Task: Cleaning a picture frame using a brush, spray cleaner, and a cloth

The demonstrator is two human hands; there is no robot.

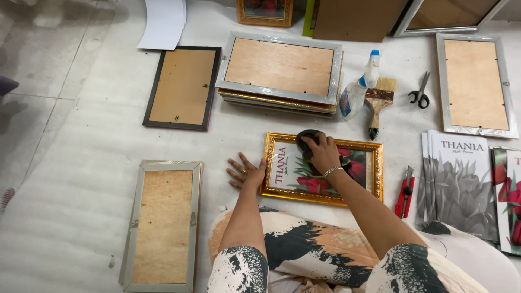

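A gold picture frame (323, 196) lies face up in front of me, showing a print of red flowers. My right hand (322, 153) presses a dark cloth (306, 138) onto the glass near the frame's top left. My left hand (247, 172) rests flat on the floor covering with its fingers spread, touching the frame's left edge.
A spray bottle (357, 89), a paintbrush (377, 104) and scissors (420, 93) lie beyond the frame. A red utility knife (405, 192) and printed sheets (460, 182) lie to the right. Silver frames lie face down at the left (162, 223), in a stack (280, 71) and at the right (475, 85); a dark frame (183, 87) lies nearby.
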